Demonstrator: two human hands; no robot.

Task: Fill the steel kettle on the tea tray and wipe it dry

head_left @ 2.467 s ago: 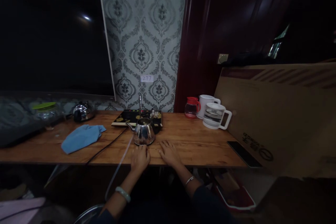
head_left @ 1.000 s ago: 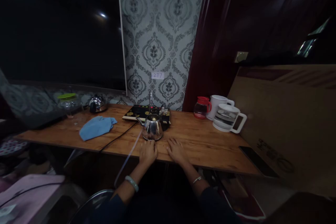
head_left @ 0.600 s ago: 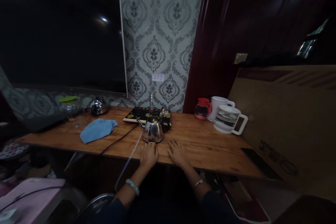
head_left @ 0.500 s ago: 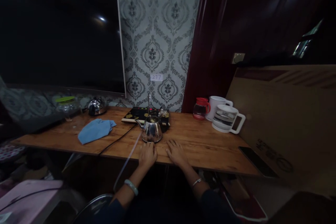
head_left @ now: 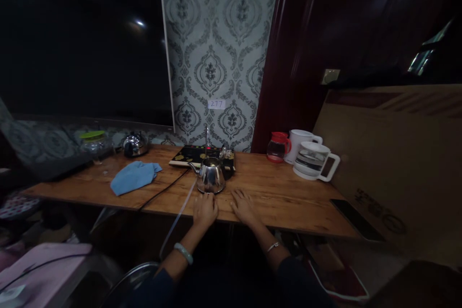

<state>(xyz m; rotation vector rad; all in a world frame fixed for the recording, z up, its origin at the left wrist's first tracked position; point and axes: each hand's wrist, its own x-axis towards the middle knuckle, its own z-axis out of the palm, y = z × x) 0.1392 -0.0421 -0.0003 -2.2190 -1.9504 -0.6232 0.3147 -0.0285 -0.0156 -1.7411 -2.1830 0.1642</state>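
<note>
On the left I see a dark screen (head_left: 83,57), a green-lidded jar (head_left: 94,142) and a chrome pot (head_left: 134,145) below it, and a blue cloth (head_left: 134,178) nearer my camera. On the right I have a red-lidded jug (head_left: 277,147) just beside a white jug (head_left: 295,144), a glass jug (head_left: 310,162) in front of that, and a dark slab (head_left: 356,220) next to a carton (head_left: 397,154). A 277 label (head_left: 216,104) sits on the wallpaper (head_left: 211,24)

Dark navy sleeves (head_left: 159,288); thick pale-green bangle (head_left: 184,252), left forearm (head_left: 192,237); thin silvery bracelet (head_left: 273,247), right forearm (head_left: 260,232)
</note>
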